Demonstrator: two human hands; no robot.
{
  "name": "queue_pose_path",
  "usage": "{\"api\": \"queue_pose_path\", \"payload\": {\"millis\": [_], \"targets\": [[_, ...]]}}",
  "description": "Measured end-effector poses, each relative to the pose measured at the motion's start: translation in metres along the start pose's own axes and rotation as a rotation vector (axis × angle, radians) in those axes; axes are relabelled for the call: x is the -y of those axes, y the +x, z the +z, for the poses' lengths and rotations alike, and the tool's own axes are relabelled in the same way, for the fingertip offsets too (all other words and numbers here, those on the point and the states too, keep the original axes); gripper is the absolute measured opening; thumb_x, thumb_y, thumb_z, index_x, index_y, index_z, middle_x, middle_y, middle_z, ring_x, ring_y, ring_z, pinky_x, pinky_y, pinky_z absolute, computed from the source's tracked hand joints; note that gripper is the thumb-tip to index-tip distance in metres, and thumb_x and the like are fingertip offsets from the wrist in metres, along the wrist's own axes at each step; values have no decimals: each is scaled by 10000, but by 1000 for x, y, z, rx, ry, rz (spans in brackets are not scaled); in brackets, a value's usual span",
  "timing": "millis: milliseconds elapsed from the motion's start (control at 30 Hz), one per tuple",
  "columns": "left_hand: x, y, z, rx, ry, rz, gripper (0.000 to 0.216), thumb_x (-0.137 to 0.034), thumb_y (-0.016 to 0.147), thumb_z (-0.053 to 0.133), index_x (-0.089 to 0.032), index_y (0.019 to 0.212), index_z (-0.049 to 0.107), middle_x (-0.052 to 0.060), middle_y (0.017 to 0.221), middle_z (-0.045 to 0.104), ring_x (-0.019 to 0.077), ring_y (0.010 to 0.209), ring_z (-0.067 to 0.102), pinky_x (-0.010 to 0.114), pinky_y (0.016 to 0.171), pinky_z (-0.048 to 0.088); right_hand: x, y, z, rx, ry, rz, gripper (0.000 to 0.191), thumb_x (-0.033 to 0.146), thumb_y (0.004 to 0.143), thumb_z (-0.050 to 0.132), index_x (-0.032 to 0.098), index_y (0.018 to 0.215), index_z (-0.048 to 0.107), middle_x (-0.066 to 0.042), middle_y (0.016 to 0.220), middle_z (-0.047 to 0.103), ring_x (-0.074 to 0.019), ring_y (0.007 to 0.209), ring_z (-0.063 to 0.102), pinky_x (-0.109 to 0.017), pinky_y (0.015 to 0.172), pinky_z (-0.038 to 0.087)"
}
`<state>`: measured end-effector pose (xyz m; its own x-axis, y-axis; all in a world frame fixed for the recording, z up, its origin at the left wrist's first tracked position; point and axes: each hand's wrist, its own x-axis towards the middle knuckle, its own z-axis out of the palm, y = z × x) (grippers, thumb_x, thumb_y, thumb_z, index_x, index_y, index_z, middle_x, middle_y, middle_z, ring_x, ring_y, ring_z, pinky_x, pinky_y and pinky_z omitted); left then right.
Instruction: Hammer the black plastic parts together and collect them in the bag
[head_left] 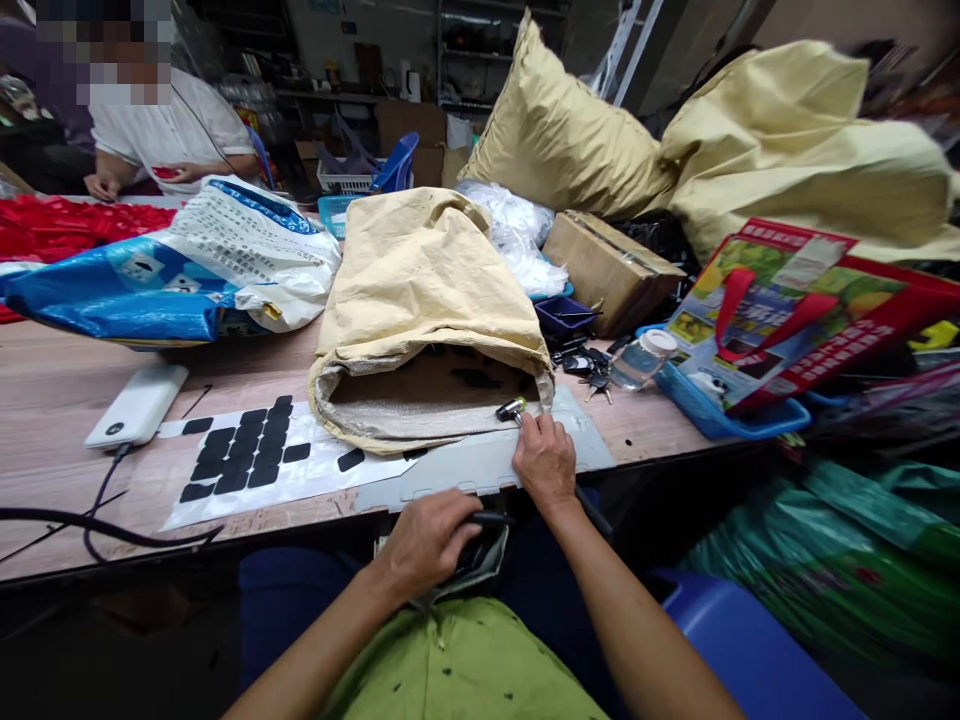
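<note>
My right hand [546,460] is closed around a small hammer-like tool [511,408] at the table edge. The tool has a shiny head with black and yellow-green parts, and what looks like its dark handle comes out below my wrist. My left hand [431,545] is curled around a black object [489,518] over my lap. Most of that object is hidden, so I cannot make out its kind. Ahead lies a yellow cloth sack [431,270], its mouth gaping towards me, with dark pieces inside. Its lip rests on a grey flat sheet [480,465].
A white backing sheet with black stickers [247,450] and a power bank [139,405] lie left. Keys [598,385], a clear jar [643,360], a blue tray [720,420] and a red shopping bag [795,310] stand right. Across the table, a person [172,130] handles red pieces.
</note>
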<state>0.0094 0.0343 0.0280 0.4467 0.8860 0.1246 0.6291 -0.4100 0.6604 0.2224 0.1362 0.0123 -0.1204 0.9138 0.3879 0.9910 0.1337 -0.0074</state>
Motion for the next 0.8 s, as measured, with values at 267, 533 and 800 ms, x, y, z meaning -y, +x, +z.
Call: {"api": "queue_pose_path", "payload": {"millis": [267, 533, 800], "targets": [[21, -40, 34, 317, 261, -497, 322, -244, 954, 528, -239, 1254, 644, 105, 1104, 740, 289, 1027, 714, 365, 824, 522, 1, 0, 0, -6, -9, -2, 286, 225, 1003, 451, 179, 1212, 641, -107, 1009, 605, -255, 924, 476, -361, 775, 331], [-8, 60, -37, 183, 117, -240, 300, -429, 950, 571, -282, 1157, 732, 40, 954, 774, 226, 902, 710, 310, 808, 496, 0, 0, 0, 7, -7, -2, 294, 220, 995, 455, 173, 1221, 637, -112, 1015, 601, -256, 931, 472, -359, 780, 333], [39, 189, -50, -26, 376, -421, 335, -334, 954, 546, -223, 1231, 698, 135, 1155, 724, 302, 1087, 674, 375, 881, 505, 2, -1, -2, 29, 33, 15, 330, 206, 985, 446, 173, 1262, 623, -125, 1048, 597, -262, 950, 470, -363, 789, 343]]}}
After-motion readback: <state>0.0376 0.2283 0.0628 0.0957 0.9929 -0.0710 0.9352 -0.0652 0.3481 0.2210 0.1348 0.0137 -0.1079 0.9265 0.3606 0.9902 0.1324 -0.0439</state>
